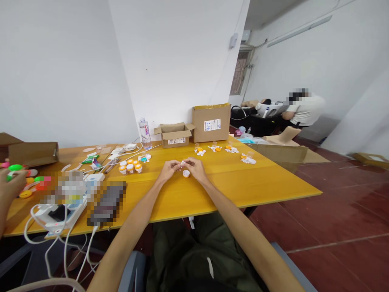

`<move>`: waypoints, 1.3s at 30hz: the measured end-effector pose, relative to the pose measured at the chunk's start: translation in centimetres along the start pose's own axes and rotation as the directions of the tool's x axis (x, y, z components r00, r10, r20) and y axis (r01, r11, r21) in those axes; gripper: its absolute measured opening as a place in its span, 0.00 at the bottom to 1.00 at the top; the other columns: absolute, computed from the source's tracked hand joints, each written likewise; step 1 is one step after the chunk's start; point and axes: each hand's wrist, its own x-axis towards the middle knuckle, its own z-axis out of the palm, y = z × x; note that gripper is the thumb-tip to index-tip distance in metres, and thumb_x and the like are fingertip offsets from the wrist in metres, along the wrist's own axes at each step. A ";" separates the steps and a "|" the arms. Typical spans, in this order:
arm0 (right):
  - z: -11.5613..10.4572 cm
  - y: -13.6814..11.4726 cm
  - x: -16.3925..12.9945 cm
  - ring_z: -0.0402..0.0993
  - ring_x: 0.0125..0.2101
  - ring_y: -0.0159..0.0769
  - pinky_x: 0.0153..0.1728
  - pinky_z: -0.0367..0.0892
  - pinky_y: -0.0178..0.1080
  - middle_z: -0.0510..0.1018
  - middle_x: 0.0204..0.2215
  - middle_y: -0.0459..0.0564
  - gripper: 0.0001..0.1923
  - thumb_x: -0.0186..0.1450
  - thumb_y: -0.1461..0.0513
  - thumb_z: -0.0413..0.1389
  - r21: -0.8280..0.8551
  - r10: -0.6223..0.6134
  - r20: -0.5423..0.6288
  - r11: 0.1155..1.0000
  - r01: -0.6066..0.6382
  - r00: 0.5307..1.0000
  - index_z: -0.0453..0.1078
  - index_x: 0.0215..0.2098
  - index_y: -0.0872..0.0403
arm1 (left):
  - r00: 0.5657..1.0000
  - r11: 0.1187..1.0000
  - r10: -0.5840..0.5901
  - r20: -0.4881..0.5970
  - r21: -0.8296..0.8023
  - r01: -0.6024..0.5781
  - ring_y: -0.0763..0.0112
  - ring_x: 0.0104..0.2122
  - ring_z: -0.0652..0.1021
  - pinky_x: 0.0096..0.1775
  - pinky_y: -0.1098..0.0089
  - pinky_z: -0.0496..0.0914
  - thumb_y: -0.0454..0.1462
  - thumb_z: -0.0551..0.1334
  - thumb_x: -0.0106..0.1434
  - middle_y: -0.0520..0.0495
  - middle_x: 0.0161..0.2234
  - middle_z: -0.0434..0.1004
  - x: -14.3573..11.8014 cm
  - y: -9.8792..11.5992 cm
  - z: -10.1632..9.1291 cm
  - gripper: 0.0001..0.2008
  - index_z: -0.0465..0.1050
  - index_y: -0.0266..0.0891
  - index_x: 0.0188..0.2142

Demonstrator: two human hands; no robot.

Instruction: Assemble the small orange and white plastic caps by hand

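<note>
Left hand (170, 169) and right hand (196, 168) nearly together, fingertips of both pinching small white dark-marked piece (182, 164) between them. Small round white-and-orange container (186, 174) just below piece, between hands, on yellow wooden table (243, 186). Cluster of orange-and-white lidded jars (130, 166) left of left hand, apart from it. Open brown cardboard box (176, 138) beyond hands.

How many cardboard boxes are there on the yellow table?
3: a large box at the back, a smaller open box just left of it, and a brown box toward the left end, partly out of frame.
</note>
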 end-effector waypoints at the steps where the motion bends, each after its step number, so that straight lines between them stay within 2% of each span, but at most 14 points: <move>1: 0.0 0.0 0.0 0.77 0.30 0.40 0.34 0.72 0.40 0.81 0.27 0.48 0.06 0.54 0.57 0.61 0.002 -0.003 0.001 1.000 0.003 1.000 0.76 0.25 0.52 | 1.000 1.000 -0.001 0.000 0.000 0.001 0.68 0.27 0.76 0.35 0.68 0.70 0.44 0.69 0.52 0.49 0.23 0.78 0.0 0.0 0.0 0.10 0.78 0.38 0.26; 22: 0.1 0.0 0.0 0.76 0.29 0.39 0.33 0.71 0.39 0.80 0.25 0.48 0.07 0.54 0.57 0.61 0.013 -0.031 -0.013 0.999 0.031 0.999 0.75 0.24 0.52 | 1.000 1.000 0.018 0.010 0.004 -0.018 0.71 0.25 0.75 0.34 0.70 0.70 0.43 0.68 0.53 0.51 0.21 0.76 0.0 0.1 0.0 0.10 0.76 0.38 0.25; 32: 0.1 0.1 0.0 0.76 0.29 0.39 0.33 0.71 0.39 0.80 0.26 0.48 0.09 0.53 0.55 0.63 0.034 -0.013 0.008 0.999 0.013 1.000 0.74 0.26 0.53 | 0.995 0.994 0.093 0.021 0.064 -0.094 0.69 0.29 0.77 0.36 0.69 0.71 0.42 0.66 0.55 0.50 0.24 0.78 0.3 -0.6 -0.2 0.09 0.76 0.37 0.27; 39: 0.2 -0.3 0.0 0.75 0.29 0.38 0.33 0.71 0.39 0.79 0.26 0.48 0.10 0.54 0.54 0.62 0.013 -0.061 0.001 0.998 0.061 0.998 0.74 0.26 0.52 | 0.991 0.987 0.132 -0.034 0.097 -0.128 0.72 0.26 0.74 0.34 0.70 0.69 0.39 0.66 0.54 0.52 0.24 0.76 0.5 -0.8 -0.1 0.07 0.75 0.38 0.26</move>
